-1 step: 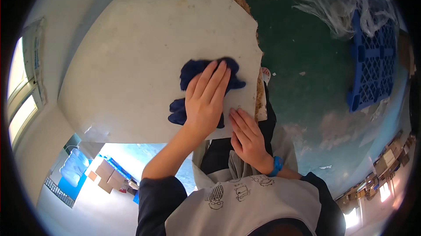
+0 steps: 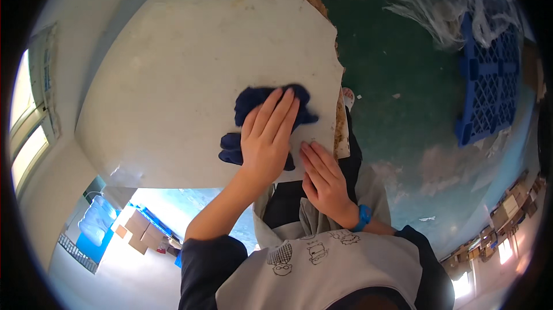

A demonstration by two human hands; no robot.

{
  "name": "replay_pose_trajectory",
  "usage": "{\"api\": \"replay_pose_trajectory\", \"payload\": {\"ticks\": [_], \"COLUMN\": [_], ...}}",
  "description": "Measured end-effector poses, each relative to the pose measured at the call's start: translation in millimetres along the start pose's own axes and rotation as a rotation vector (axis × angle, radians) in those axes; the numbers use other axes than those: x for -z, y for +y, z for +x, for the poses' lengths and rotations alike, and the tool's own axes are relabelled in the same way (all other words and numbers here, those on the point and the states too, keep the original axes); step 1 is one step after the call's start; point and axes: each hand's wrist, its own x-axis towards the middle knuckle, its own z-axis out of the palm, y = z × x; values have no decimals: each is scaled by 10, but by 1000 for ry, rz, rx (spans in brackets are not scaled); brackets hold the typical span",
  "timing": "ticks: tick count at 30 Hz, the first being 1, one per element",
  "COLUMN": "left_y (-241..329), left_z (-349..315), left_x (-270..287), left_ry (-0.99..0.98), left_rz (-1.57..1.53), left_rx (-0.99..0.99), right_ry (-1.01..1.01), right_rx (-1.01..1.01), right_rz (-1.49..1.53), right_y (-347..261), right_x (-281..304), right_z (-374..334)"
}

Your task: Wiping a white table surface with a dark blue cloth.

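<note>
A dark blue cloth [image 2: 249, 105] is pressed against a pale table [image 2: 167, 74] under a person's left hand [image 2: 265, 151], which is laid palm down with its fingers [image 2: 268, 117] stretched out straight and held close together. The cloth is bunched around the left fingertips and spread to both sides of them; further folds are seen nearer the wrist, on either side of the hand. The left thumb is hidden, and whether any fold is pinched beneath the palm cannot be told.

To the right of the left fingers and nearer the body, the right hand [image 2: 327, 186] is rested at the near edge of the table, its fingers extended flat and lightly together, its thumb set a little apart, and nothing held. A blue wristband [image 2: 363, 218] is worn behind them. Just beyond the right fingertips, a few dark specks are seen on the tabletop. Close to their right, a rough brown broken edge [image 2: 341, 131] is exposed along the table.

Well to the right of both sets of fingers, a blue pallet [image 2: 489, 99] is partly covered by clear plastic sheeting [image 2: 429, 16] at its far end, above a green floor [image 2: 397, 120].
</note>
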Motion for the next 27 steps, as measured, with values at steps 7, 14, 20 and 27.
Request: {"api": "replay_pose_trajectory", "payload": {"ticks": [7, 14, 20, 27], "left_y": [-45, -21, 25, -17], "left_z": [264, 33, -149, 243], "left_x": [-74, -11, -95, -148], "left_ry": [100, 59, 101, 152], "left_rz": [-53, -116, -104, -97], "left_rx": [-35, -29, 24, 3], "right_ry": [2, 11, 3, 16], "right_rx": [11, -6, -5, -12], "right_rz": [-11, 19, 0, 0], "right_y": [27, 3, -30, -13], "right_x": [4, 21, 42, 32], "right_z": [-24, 2, -43, -4]}}
